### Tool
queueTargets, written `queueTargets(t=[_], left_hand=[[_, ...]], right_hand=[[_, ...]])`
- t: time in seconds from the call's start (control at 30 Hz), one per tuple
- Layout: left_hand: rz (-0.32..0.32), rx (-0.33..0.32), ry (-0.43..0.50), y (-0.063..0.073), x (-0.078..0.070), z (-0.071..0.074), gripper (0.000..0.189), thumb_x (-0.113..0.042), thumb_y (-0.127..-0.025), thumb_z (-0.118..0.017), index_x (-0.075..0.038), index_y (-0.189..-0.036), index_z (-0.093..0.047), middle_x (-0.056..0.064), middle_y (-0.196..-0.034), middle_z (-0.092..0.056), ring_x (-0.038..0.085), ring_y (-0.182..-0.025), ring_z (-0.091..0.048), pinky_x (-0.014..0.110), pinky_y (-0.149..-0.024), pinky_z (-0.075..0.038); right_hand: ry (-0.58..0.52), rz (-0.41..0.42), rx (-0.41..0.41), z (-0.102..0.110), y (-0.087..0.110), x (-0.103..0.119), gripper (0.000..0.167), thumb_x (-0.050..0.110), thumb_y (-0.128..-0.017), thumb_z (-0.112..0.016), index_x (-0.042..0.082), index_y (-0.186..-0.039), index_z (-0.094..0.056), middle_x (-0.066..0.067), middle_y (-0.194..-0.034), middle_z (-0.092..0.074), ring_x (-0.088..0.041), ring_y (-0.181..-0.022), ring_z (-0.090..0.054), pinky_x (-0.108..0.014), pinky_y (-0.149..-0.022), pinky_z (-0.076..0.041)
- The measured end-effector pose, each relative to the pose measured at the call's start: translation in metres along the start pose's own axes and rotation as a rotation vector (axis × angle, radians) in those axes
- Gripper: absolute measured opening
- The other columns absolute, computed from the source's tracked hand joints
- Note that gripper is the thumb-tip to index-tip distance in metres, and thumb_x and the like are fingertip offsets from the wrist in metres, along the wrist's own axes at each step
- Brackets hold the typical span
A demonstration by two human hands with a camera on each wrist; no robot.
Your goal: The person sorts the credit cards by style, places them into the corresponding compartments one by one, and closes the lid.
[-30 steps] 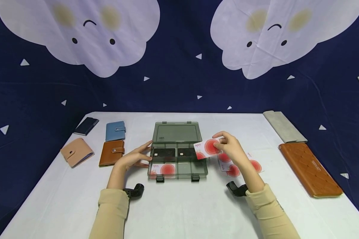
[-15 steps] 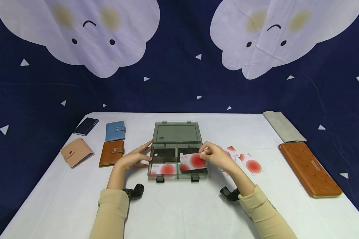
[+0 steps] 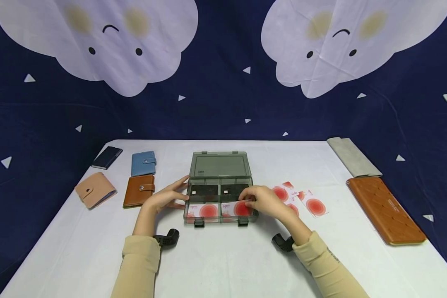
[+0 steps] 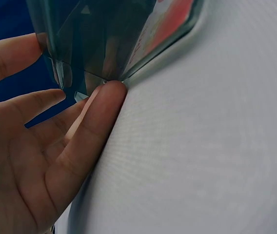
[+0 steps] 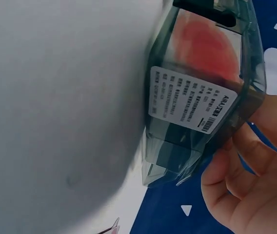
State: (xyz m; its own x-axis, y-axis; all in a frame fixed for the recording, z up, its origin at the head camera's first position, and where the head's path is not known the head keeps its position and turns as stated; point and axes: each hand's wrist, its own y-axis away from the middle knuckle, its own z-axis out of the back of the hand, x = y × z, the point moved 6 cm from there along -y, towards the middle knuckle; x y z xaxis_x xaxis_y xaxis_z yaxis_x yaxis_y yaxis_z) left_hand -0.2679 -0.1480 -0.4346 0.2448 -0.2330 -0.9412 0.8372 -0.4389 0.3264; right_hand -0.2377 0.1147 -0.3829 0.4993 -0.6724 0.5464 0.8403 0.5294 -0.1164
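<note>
Head view: one grey-green see-through box (image 3: 220, 220), standing mid-table, its lid (image 3: 220, 165) lying folded back; black cards (image 3: 204, 193) occupying its two back compartments; one red-and-white front left card (image 3: 203, 210) and one matching front right card (image 3: 232, 209) filling the front pair. Left hand (image 3: 165, 198), fingers reaching out loosely, touching the box's left side and gripping nothing. Right hand (image 3: 262, 199), fingers bending over the right end of the front right card; whether they are pinching it, one cannot tell. Loose cards (image 3: 315, 207), lying just right of the box, overlapping. Far left, four wallets: black (image 3: 107, 157), pink (image 3: 95, 190), blue (image 3: 143, 164), brown (image 3: 139, 191). Far right: a grey case (image 3: 354, 158), touching a long tan wallet (image 3: 387, 211). Left wrist view: thumb resting against a lower corner of the box, other fingers spreading beside its wall, red card print showing through. Right wrist view: a white label (image 5: 192, 100) sitting on the box's side, fingers meeting the rim, fingertips partly hiding behind it.
</note>
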Motion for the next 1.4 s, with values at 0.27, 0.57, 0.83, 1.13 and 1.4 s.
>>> queueTargets(t=[0.27,0.57,0.83,1.13,1.4], left_hand=[[0.0,0.001,-0.002,0.0,-0.001,-0.001,0.084,-0.004,-0.085,-0.056,-0.016,-0.15,-0.004,0.023,-0.152,-0.006,0.044,-0.125,-0.038,0.044,-0.088,-0.05],[-0.001,-0.005,-0.011,0.001,-0.001,-0.001,0.084,-0.004,-0.085,-0.055,-0.016,-0.15,-0.004,0.023,-0.152,-0.006,0.044,-0.125,-0.038,0.044,-0.088,-0.05],[0.0,-0.01,-0.014,0.0,-0.002,0.0,0.085,-0.004,-0.085,-0.056,-0.015,-0.15,-0.004,0.023,-0.152,-0.007,0.043,-0.122,-0.042,0.044,-0.088,-0.05],[0.004,-0.014,-0.018,0.0,-0.001,0.001,0.085,-0.005,-0.085,-0.057,-0.016,-0.15,-0.005,0.024,-0.152,-0.008,0.042,-0.12,-0.044,0.044,-0.088,-0.05],[0.005,-0.01,-0.016,0.0,0.001,0.001,0.085,-0.005,-0.085,-0.056,-0.016,-0.15,-0.004,0.024,-0.151,-0.007,0.044,-0.123,-0.041,0.044,-0.088,-0.05]], right_hand=[[0.174,0.123,-0.002,0.0,0.002,0.008,0.014,0.002,-0.078,-0.069,0.008,-0.09,-0.073,0.002,-0.08,-0.06,-0.013,-0.076,-0.058,-0.027,-0.069,-0.049],[0.143,0.161,0.039,0.007,0.004,0.01,0.024,-0.002,-0.078,-0.067,0.004,-0.101,-0.069,-0.005,-0.092,-0.066,-0.018,-0.086,-0.061,-0.033,-0.077,-0.051],[-0.024,0.008,-0.059,0.042,0.008,-0.022,0.026,-0.001,-0.08,-0.065,0.002,-0.107,-0.066,-0.008,-0.087,-0.065,-0.017,-0.079,-0.058,-0.031,-0.069,-0.048],[0.001,-0.172,0.057,0.052,0.021,-0.065,0.05,-0.001,-0.073,-0.069,-0.002,-0.121,-0.056,-0.022,-0.111,-0.058,-0.036,-0.099,-0.053,-0.047,-0.081,-0.047],[0.189,-0.31,0.24,0.041,0.033,-0.086,0.084,-0.001,-0.054,-0.073,0.009,-0.133,-0.048,-0.021,-0.129,-0.044,-0.041,-0.109,-0.039,-0.056,-0.079,-0.036]])
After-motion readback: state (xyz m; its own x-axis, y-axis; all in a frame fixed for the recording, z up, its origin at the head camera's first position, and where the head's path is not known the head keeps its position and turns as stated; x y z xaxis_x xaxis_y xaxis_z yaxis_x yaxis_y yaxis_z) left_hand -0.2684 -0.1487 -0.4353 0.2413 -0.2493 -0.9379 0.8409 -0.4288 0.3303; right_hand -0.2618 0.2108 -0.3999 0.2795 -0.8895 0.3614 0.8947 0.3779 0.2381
